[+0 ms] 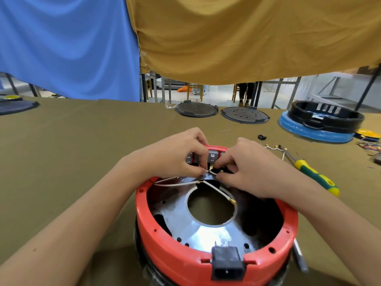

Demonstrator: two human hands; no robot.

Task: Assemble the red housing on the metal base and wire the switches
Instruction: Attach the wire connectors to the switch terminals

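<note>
Left hand [175, 153] pinches a brass connector [210, 168] on a white wire [177, 183]; the right hand [245, 166] has its own grip pinched on the neighbouring lead, at the switches [211, 156] in the far wall of the red housing [185, 256], already seated over the metal base [206, 234] on the bench [72, 162]. Wiring appears under way; next, the connector likely needs aligning with a switch tab.

Two bare hands and forearms

The left hand [175, 155] and right hand [249, 168] wear no gloves, rings or watch; both forearms are bare, no sleeve in view, with a small mark on the left forearm.
</note>
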